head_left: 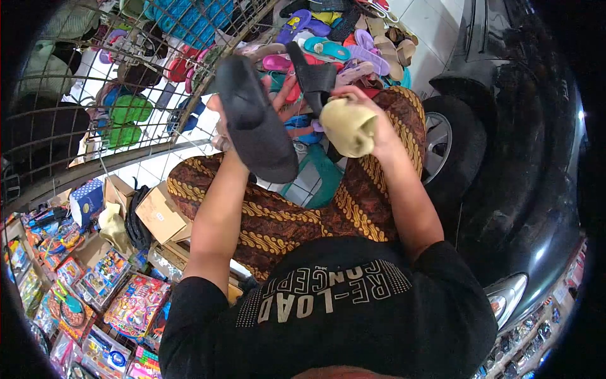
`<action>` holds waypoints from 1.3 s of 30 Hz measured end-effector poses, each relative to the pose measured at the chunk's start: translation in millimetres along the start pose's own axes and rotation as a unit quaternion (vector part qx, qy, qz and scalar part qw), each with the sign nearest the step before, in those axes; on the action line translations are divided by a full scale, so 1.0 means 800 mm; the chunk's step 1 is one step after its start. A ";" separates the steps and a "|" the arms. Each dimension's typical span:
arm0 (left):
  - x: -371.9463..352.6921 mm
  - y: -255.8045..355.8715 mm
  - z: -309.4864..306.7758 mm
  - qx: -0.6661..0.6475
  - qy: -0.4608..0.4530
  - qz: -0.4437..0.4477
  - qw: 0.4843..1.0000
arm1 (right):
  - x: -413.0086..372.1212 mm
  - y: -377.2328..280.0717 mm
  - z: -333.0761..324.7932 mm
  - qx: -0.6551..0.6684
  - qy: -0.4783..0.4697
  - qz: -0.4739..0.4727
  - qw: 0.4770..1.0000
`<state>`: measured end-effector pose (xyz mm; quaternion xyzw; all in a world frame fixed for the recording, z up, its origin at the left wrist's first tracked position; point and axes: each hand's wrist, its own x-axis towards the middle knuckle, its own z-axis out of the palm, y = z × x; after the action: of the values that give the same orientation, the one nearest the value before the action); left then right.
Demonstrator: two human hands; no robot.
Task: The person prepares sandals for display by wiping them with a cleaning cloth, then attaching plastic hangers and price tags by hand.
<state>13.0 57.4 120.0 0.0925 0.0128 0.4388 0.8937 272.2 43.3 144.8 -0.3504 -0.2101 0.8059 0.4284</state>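
A black slide sandal [255,120] is held up in my left hand [219,123], its fingers wrapped round the left side and partly hidden behind it. My right hand [372,114] is closed round a bunched beige cloth [346,126], which hangs toward me. At the right fingertips is a black piece of footwear with a wide strap [315,79], pointing up and left; I cannot tell whether the fingers grip it too. Beyond both hands lies a pile of colourful sandals, among them a turquoise sandal [326,48] and a lilac sandal [369,58].
A wire rack [183,120] with footwear behind it stands at the left. Below it are a cardboard box [161,213] and several packaged toys [136,303]. A dark car [524,208] with its wheel [439,142] is close on my right. Patterned cloth [278,221] covers my legs.
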 end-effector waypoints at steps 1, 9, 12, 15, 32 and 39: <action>0.000 -0.002 0.002 -0.015 0.032 0.001 0.999 | 0.003 0.005 0.005 -0.013 0.015 0.022 1.000; 0.002 -0.001 -0.024 -0.031 0.100 0.049 0.993 | 0.015 0.040 0.005 -0.303 0.000 0.014 0.953; 0.002 0.000 -0.026 0.001 0.177 0.085 0.980 | 0.021 0.050 0.002 -0.471 0.002 -0.062 0.880; 0.001 -0.004 -0.032 0.027 0.198 0.099 0.975 | 0.008 0.051 0.030 -0.654 -0.020 -0.150 0.741; -0.020 0.028 -0.050 0.074 0.274 0.182 0.941 | 0.007 0.074 0.032 -0.800 -0.014 -0.202 0.565; -0.023 0.040 -0.077 0.059 0.153 0.266 0.950 | 0.011 0.078 0.017 -0.800 -0.045 -0.244 0.547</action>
<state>-29.8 71.7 64.0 0.0770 0.1505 0.6682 0.7245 224.9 15.8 110.6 -0.4468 -0.8641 0.1838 0.1412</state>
